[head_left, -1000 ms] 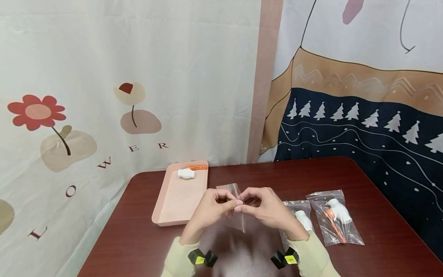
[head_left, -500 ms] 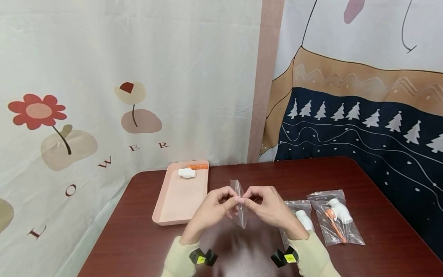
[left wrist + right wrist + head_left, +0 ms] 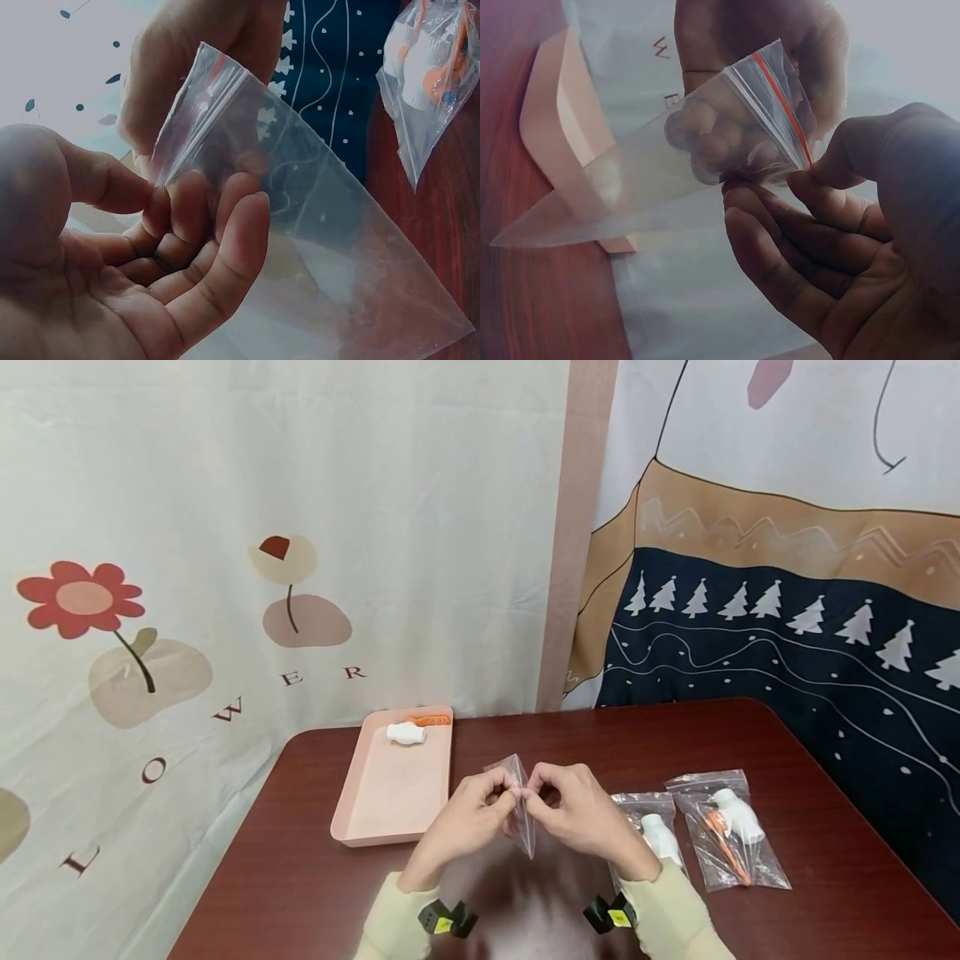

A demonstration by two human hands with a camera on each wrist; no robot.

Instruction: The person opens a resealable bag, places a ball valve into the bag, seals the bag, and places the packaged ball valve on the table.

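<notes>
A clear zip bag (image 3: 527, 828) hangs between both hands over the table, with nothing visible inside. My left hand (image 3: 468, 814) pinches its zip edge between thumb and index finger, the other fingers curled behind the film. From the opposite side, my right hand (image 3: 576, 806) pinches the same edge with thumb and forefinger. A red line runs along the mouth of the zip bag (image 3: 769, 97) in the right wrist view. In the left wrist view, the zip bag (image 3: 330, 225) spreads downward to a pointed corner.
A pink tray (image 3: 378, 793) at the left holds a white bottle-like piece (image 3: 406, 733) and an orange item (image 3: 431, 721). Right of the hands lie a filled zip bag (image 3: 731, 835) with white and orange pieces and another bag (image 3: 656, 835), partly behind the right forearm.
The zip bag has turned more edge-on between the hands. The fingertips, closely bunched a second ago, now stand slightly farther apart on either side of its mouth.
</notes>
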